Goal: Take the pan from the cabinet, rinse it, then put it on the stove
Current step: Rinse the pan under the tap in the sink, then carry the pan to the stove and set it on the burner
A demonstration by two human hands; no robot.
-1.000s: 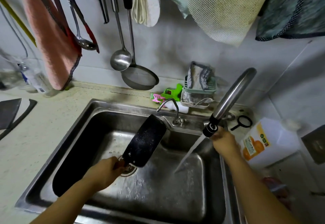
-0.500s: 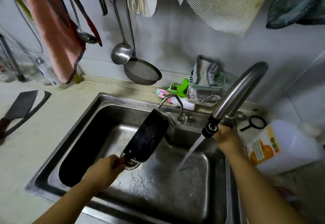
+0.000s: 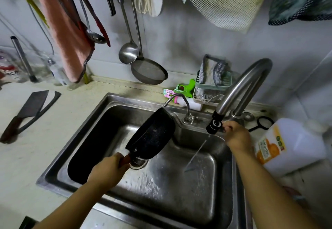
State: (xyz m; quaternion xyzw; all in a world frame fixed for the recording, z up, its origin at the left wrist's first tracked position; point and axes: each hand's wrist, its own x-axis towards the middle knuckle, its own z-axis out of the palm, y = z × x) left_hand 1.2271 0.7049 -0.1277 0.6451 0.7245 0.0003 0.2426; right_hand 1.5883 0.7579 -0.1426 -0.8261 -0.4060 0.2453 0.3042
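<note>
A small black square pan (image 3: 152, 135) with a brown handle is tilted over the steel sink (image 3: 100, 113), above the drain. My left hand (image 3: 107, 171) grips its handle. My right hand (image 3: 237, 137) is at the base of the curved steel tap (image 3: 239, 90), closed on the lever behind the black nozzle. A thin stream of water (image 3: 195, 155) falls slanting from the nozzle into the sink, to the right of the pan and apart from it.
A cleaver (image 3: 25, 113) lies on the counter at the left. A ladle (image 3: 128, 54), a strainer (image 3: 149, 72) and cloths hang on the wall. A sponge basket (image 3: 213, 86) stands behind the sink, and a white jug with an orange label (image 3: 287, 144) sits at the right.
The water stream has thinned to a narrow thread. The view has shifted right and down slightly. Both hands and the pan hold about the same places.
</note>
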